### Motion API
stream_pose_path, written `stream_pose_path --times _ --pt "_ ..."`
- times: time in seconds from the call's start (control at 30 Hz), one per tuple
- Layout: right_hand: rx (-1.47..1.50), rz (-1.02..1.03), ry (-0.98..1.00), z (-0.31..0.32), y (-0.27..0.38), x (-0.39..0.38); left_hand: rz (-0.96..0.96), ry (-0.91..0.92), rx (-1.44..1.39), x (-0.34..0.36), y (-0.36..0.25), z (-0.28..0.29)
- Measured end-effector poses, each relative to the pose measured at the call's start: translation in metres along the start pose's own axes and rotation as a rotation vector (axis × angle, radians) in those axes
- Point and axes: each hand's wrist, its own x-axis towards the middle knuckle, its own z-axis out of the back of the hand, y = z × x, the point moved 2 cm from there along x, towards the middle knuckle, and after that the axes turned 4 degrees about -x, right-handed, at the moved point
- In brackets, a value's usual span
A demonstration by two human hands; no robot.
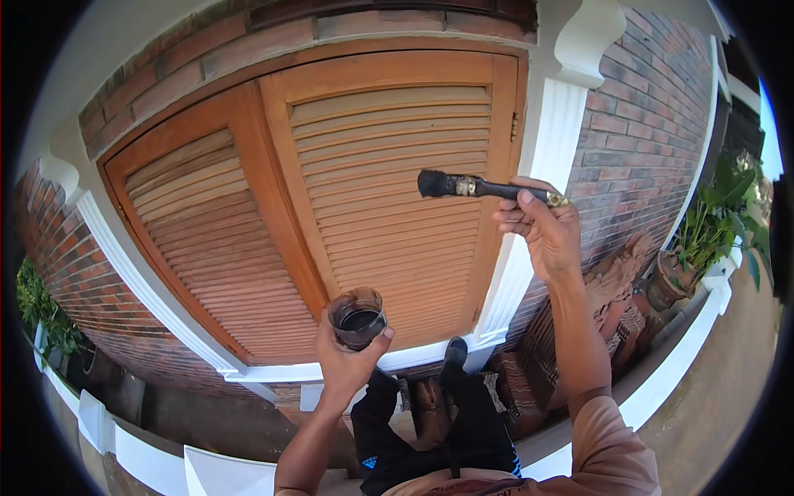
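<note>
My left hand (347,361) grips a small clear cup (357,318) with dark liquid inside and dark stains on its wall. My right hand (541,225) is raised to the right, its fingers closed on a black-handled paintbrush (484,188) with a metal ferrule and dark bristles pointing left. Behind both hands stand wooden louvered shutters: a left panel (203,223) with uneven reddish and paler slats, and a lighter right panel (389,223). The brush is in front of the right panel; whether it touches the slats I cannot tell.
White moulded trim (559,124) frames the shutters, with brick wall (620,107) either side. Stacked terracotta pieces (612,298) and a potted plant (674,269) stand at the lower right. A low white curb (678,364) curves around. My dark-trousered legs are below, one foot (455,355) near the sill.
</note>
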Motion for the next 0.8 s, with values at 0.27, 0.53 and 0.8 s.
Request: stream_pose_path --times 0.27,0.53,0.8 --pt "-0.557 0.512 -0.263 0.088 0.129 0.222 -0.171 0.344 -0.217 0.186 -0.063 -0.150" --pt "-1.291 0.937 -0.339 0.104 0.141 0.302 -0.148 0.401 -0.215 0.252 -0.073 -0.233" --pt "-1.305 1.019 -0.443 0.112 0.086 0.323 -0.190 0.386 -0.178 0.269 -0.052 -0.243"
